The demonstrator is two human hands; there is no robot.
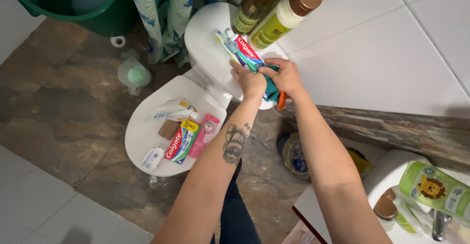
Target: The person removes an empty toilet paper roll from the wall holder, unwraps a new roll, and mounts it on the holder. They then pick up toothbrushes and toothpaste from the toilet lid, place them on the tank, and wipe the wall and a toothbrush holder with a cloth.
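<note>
Holding a bundle over the white toilet tank lid point(203, 38), I am looking down at both my hands from the head camera. My left hand point(248, 81) is curling its fingers shut around the lower end of a red, white and blue toothpaste tube point(248, 53), and my right hand point(284, 76) is pinching the same bundle from the right, thumb pressing toward the left hand. A teal cloth point(270, 92) is bunching between my palms, and an orange handle tip point(281, 101) is sticking out below my right wrist. The tube's white cap is pointing to the far left, with the tube lying just above the tank lid.

Two bottles are standing at the far end of the tank against the white tiled wall: a dark amber bottle point(254, 1) and a yellow-green bottle with a brown cap point(286, 12), touching side by side.

On the closed white toilet seat lid point(142, 136), near and to the left, small packages are lying together: a second red toothpaste box point(180, 142), a pink tube point(204, 134) just right of it, and a white sachet point(152, 158). A green plastic bucket point(105, 21) is sitting on the floor at far left.
</note>
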